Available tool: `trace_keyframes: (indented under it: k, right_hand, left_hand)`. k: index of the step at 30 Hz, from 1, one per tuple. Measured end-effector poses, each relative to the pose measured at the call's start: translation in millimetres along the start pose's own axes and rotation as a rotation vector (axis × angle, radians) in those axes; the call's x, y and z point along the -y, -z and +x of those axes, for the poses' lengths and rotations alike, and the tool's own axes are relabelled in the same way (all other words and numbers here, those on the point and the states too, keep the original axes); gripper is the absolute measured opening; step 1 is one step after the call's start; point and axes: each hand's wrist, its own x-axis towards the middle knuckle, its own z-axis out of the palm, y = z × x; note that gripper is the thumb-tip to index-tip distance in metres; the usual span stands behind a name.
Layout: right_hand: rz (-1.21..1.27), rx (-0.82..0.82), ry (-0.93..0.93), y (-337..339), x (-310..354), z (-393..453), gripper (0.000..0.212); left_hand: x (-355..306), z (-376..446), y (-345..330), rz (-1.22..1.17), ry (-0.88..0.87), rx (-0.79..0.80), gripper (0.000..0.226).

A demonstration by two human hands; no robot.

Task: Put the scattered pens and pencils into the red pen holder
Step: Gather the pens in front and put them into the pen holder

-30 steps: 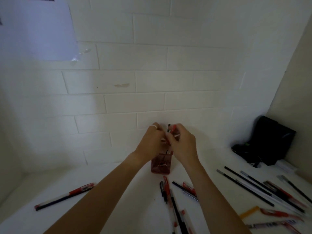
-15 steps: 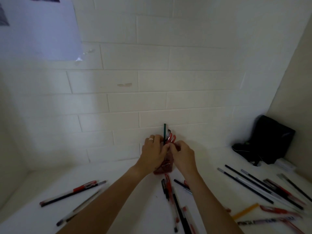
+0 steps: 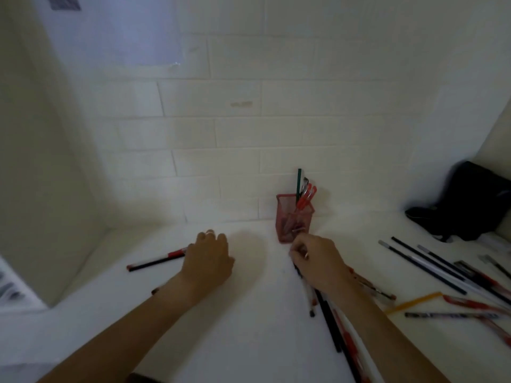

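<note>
Gathering step: left hand [image 3: 206, 261] lies loosely open over a pen [image 3: 156, 260]; right hand [image 3: 318, 262] pinches at pens [image 3: 329, 322] beneath it, grasp unclear. Holder [image 3: 293, 221] stands just beyond the right hand. Next: lift and drop them in.

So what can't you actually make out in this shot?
- Right hand, head view: whether it grips a pen; its fingers curl over the pens below it.
- Left hand: whether it touches the red-and-black pen; the hand covers the pen's near end.
- Holder: how many pens are inside; mesh and blur hide them.
- Pens at right: blurred, and cut off by the frame edge.
- Black object: too dark to identify.
</note>
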Motion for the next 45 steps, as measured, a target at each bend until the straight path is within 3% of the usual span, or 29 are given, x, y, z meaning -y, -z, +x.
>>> trace_keyframes:
  k: [4,10,14,18,21,23,28,33,37,45]
  right_hand:
    - [0.026,0.065,0.056,-20.4,19.1,-13.4,0.007]
    - [0.016,0.112,0.082,-33.7,37.1,-21.6,0.009]
    - [0.068,0.16,-0.006,-36.4,39.8,-24.0,0.011]
    - [0.449,0.213,-0.253,-35.8,37.9,-25.9,0.023]
    - [0.807,0.226,-0.316,-23.7,36.3,-23.0,0.023]
    - [0.899,0.175,-0.3,-12.1,34.5,-18.3,0.022]
    - [0.692,-0.116,-0.115,22.6,30.9,6.6,0.024]
    - [0.613,-0.475,0.047,67.7,39.2,39.9,0.022]
    - [0.577,-0.682,0.095,78.6,34.3,66.6,0.015]
    - [0.397,-0.452,-0.103,30.4,-2.2,87.9,0.013]
  left_hand:
    - [13.2,-22.4,-13.1,-0.018,0.041,0.11,0.052]
    - [2.7,-11.0,-18.7,-0.168,0.002,0.168,0.034]
    - [-15.9,-4.1,-13.6,-0.218,-0.018,0.191,0.028]
    - [-38.3,3.0,-9.1,-0.406,-0.015,0.123,0.014]
    - [-52.5,4.4,2.5,-0.637,-0.028,-0.019,0.013]
    - [-60.4,5.5,11.1,-0.803,-0.047,-0.09,0.013]
    - [-82.7,22.8,38.1,-1.202,-0.162,-0.172,0.008]
    - [-116.6,57.8,85.2,-1.097,-0.324,-0.518,0.011]
    - [-127.3,96.3,97.5,-0.913,-0.33,-0.699,0.017]
    - [-118.1,123.4,42.4,-0.687,-0.269,-0.413,0.018]
